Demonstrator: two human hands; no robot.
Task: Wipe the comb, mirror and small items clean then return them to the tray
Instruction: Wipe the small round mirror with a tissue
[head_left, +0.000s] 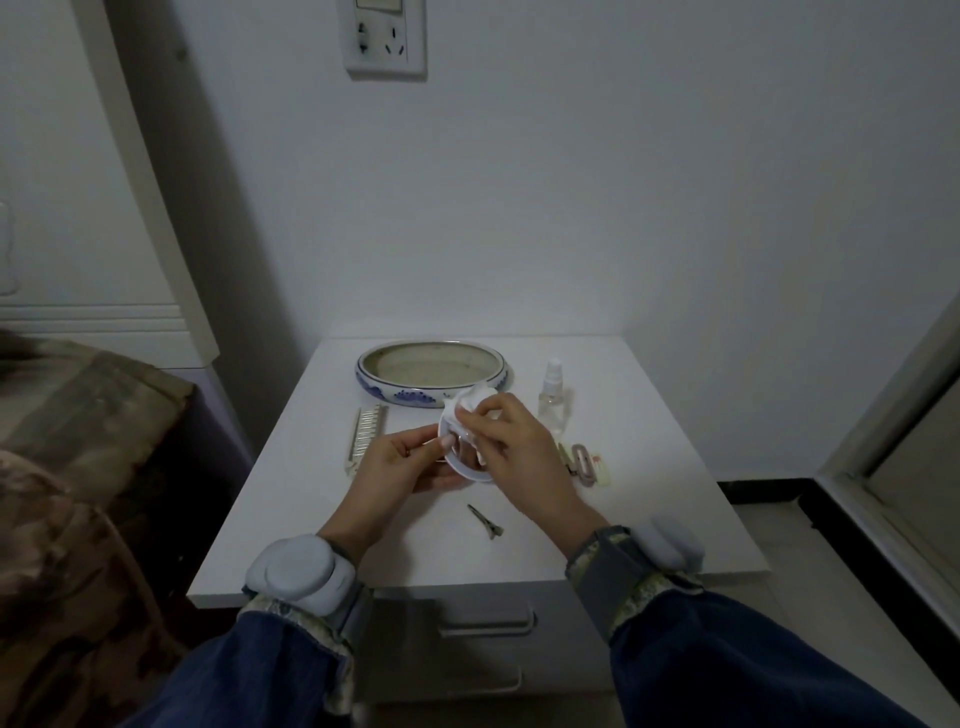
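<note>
- A hair clip (485, 521) lies nearest on the white cabinet top (649, 519)
- The left hand (395, 467) grips the round mirror (462, 462) by its edge, raised above the top
- The right hand (519, 447) pinches a white tissue (470, 402) against the mirror
- The comb (366, 436) lies left, a spray bottle (553, 397) right
- The tray (431, 371) sits behind

Far edge: tray (374, 382) sits at the middle, wall close behind it.
Far right: spray bottle (554, 397) upright just beside the tray; open worktop (649, 405) beyond it to the right edge.
Left edge: comb (365, 439) lies lengthwise, bare strip outside it.
Centre: both hands with mirror (467, 470) fill the middle.
Right of centre: clips (584, 462) lie flat.
Near edge: one hair clip (485, 521) between the wrists; corners bare.
</note>
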